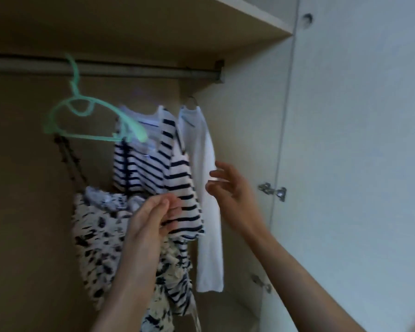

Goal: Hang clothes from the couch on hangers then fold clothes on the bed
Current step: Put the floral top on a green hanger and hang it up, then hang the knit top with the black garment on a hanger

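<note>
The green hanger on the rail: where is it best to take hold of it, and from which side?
Grip the green hanger at its neck, just under the hook, coming from the front left. That part is bare and clear below the rail, while its far arm reaches in among the striped shirts.

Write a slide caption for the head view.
Left hand touches a striped sleeve, right hand open by a white top, green hanger on the rail.

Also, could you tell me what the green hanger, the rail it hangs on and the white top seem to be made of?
The green hanger looks like plastic: thin moulded shape, even pastel colour. The rail seems metal, a grey tube with dull sheen. The white top is soft fabric, perhaps cotton; it hangs limp and matte.
</note>
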A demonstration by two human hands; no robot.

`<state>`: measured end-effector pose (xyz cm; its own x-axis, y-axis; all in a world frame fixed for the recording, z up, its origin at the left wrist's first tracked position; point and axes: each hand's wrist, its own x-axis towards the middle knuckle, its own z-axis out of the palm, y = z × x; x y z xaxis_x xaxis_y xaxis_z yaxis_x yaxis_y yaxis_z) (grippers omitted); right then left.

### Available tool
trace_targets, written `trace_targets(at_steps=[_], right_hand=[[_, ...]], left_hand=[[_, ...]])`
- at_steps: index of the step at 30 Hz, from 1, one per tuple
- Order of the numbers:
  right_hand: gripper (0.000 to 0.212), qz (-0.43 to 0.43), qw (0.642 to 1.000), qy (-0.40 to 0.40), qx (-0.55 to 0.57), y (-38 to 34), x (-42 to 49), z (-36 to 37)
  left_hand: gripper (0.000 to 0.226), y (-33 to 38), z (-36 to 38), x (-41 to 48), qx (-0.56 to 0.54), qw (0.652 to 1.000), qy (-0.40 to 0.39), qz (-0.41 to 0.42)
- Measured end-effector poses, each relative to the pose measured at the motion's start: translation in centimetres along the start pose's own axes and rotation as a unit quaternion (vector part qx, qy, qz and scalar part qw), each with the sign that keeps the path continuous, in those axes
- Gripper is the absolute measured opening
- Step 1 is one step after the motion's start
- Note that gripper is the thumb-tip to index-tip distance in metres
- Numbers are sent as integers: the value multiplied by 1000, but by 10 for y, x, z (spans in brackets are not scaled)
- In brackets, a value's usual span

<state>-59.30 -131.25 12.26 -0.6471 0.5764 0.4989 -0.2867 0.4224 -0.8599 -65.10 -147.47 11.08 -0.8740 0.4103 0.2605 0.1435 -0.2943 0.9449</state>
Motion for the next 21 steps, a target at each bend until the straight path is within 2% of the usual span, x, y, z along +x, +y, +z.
trace_targets(at_steps=[3, 5, 7, 9, 13, 17, 21], right_hand=[[46, 14, 998, 59, -20, -3, -28, -55], [41, 28, 994, 101, -25, -5, -50, -95], [40, 42, 988, 145, -34, -9, -72, -136], [38, 55, 979, 191, -38, -9, -96, -174], [35, 68, 956, 281, -39, -7, -144, -237], [35, 75, 934, 343, -60, -9, -198, -316], [36, 63, 921, 376, -82, -18, -243, -413]], left_hand=[[25, -14, 45, -11, -17, 998, -66, -5], [15, -21, 79, -24, -38, 993, -111, -18], [22, -26, 114, -42, -50, 986, -153, -32], [17, -31, 149, -60, -43, 980, -190, -42], [28, -41, 212, -105, -35, 965, -254, -62], [19, -55, 291, -169, -45, 946, -311, -78], [38, -55, 377, -243, -66, 933, -342, -92]])
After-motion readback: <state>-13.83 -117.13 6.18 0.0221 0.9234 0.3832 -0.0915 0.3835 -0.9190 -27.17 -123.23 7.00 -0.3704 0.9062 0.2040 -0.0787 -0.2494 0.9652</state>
